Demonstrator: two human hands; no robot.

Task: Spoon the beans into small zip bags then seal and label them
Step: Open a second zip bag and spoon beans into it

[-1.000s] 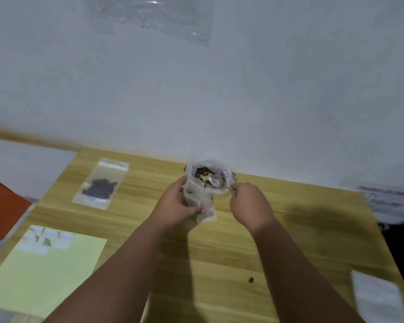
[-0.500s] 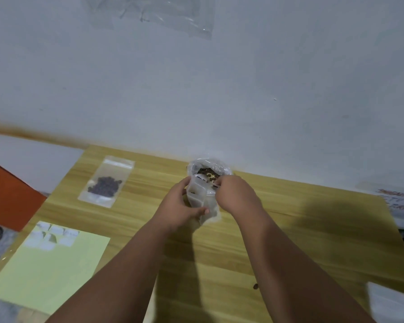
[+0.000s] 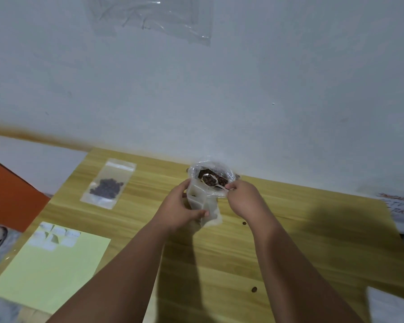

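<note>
1. My left hand (image 3: 177,207) grips the small zip bag (image 3: 200,201) upright, touching the front of the big bag (image 3: 226,170) of beans (image 3: 221,181). I judge this keeps the spoon's trip short.
2. My right hand (image 3: 241,198) pinches the handle of the spoon (image 3: 210,179). Its loaded bowl sits over the big bag's open mouth, so a bean that rolls off should drop back in.
3. A filled bag (image 3: 109,183) lies flat on the table (image 3: 289,229), well to the left. The yellow sheet (image 3: 56,276) with white labels (image 3: 54,236) lies nearer me, probably for labelling.
4. My fingers hide most of the spoon's handle.
5. I cannot tell whether the small bag's mouth is open or whether the filled bag is sealed.
</note>
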